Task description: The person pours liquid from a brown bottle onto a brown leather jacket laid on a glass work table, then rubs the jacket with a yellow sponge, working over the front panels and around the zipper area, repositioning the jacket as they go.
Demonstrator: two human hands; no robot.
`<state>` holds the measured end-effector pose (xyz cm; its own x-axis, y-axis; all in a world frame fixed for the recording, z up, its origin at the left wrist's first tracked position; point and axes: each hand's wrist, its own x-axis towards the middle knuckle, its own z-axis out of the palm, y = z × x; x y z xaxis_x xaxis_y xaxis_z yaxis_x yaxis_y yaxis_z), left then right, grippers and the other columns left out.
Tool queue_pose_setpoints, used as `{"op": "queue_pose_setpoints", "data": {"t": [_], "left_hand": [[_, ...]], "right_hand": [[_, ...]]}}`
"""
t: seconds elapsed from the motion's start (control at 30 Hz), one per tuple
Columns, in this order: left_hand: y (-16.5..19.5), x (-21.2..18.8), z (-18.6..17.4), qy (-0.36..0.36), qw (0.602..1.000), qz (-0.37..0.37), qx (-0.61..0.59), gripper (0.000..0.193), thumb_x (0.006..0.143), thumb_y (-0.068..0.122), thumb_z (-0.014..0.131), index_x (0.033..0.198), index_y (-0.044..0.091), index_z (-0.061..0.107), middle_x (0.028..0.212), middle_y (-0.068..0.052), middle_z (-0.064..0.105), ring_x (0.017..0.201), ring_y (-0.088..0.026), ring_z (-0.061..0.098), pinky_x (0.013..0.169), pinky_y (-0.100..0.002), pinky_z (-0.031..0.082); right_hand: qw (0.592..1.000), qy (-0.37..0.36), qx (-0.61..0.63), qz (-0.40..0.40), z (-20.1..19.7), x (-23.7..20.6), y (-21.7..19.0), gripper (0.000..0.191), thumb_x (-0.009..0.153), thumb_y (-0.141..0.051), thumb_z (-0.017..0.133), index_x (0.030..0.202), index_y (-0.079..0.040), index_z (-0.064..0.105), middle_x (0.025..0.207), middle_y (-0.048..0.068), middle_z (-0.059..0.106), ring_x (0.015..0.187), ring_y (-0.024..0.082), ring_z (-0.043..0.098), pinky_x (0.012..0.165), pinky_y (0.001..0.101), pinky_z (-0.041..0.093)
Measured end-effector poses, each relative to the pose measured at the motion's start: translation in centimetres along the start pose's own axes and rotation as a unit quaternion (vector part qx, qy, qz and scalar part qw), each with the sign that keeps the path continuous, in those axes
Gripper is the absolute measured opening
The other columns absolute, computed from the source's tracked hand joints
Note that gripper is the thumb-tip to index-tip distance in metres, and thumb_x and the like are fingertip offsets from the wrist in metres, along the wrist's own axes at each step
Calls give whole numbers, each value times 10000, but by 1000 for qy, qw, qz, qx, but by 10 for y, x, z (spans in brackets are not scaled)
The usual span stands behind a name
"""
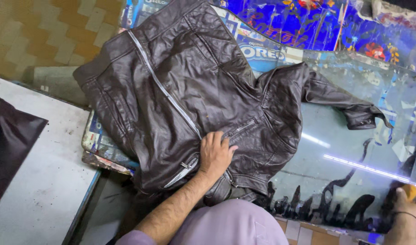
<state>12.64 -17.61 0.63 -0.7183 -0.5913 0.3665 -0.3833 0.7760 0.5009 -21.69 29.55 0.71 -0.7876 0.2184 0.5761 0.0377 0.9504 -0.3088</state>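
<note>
Glass-topped counter (353, 136) is covered by a dark brown leather jacket (185, 90), pressed flat under the spread left hand (214, 154); a yellow object (412, 193) is gripped by the right hand (405, 206).

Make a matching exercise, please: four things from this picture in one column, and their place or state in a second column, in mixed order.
Things:
1. brown leather jacket
2. left hand
3. right hand
4. jacket sleeve

Places or states:
A. at the lower right corner, on a yellow object
B. spread over the counter's edge, zipper closed
C. stretched out on the glass top
D. pressed flat on the jacket near the collar

Pairs: 1-B, 2-D, 3-A, 4-C
</note>
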Motion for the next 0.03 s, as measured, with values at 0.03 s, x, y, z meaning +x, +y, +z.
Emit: {"op": "queue_pose_setpoints", "data": {"t": [0.03], "left_hand": [[0, 0, 2, -5, 1000, -13, -11, 357, 790, 342, 813, 927, 33, 699, 1102, -121, 593, 1071, -332, 544, 893, -490, 450]], "right_hand": [[1000, -3, 3, -3, 32, 22, -59, 532, 923, -475, 797, 1112, 15, 710, 989, 196, 743, 814, 370, 693, 746, 489, 566]]}}
